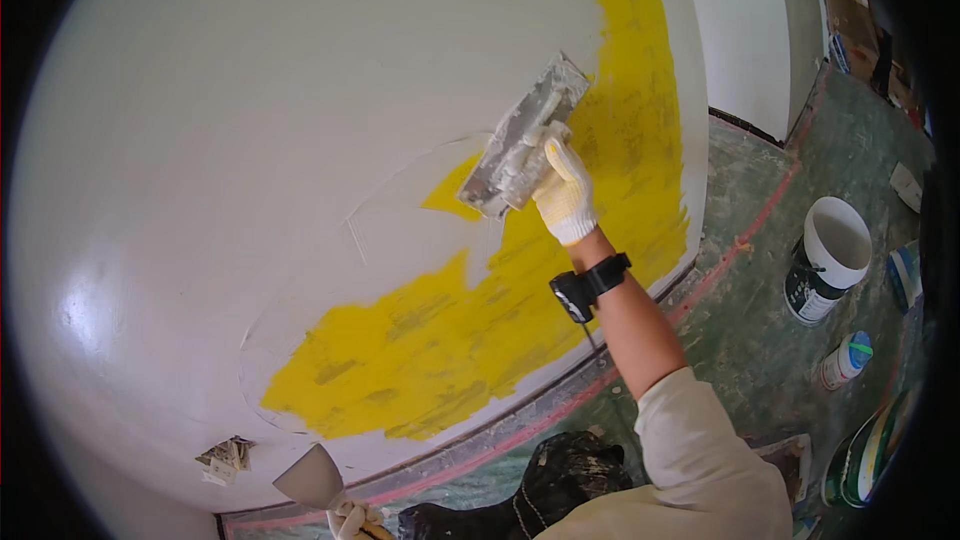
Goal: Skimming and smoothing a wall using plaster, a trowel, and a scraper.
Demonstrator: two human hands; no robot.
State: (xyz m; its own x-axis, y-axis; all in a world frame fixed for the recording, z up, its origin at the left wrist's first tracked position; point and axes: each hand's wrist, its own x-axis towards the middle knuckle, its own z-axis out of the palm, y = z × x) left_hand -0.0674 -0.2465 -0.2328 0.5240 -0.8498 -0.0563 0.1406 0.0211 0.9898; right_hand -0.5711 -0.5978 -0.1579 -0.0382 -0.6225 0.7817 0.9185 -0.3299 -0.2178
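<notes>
My right hand [566, 190], in a pale knit glove, is closed round the handle of a plastering trowel [525, 140]. The trowel's metal plate, smeared with white filler, lies tilted against the wall, at the edge of a yellow patch [400, 350]. White coating [250, 140] covers the wall to the left of the yellow, with ridges near the trowel. Low at the bottom edge, my gloved left hand [352, 518] grips a putty knife [312, 480], its broad blade pointing up and left, apart from the wall's yellow area as far as I can see.
An opening with wires or a socket [226, 458] sits low in the wall at left. On the green-covered floor at right stand a white bucket [838, 240], a small bottle with a blue cap [847, 360] and a green tub [865, 455]. Red tape [740, 240] runs along the wall's foot.
</notes>
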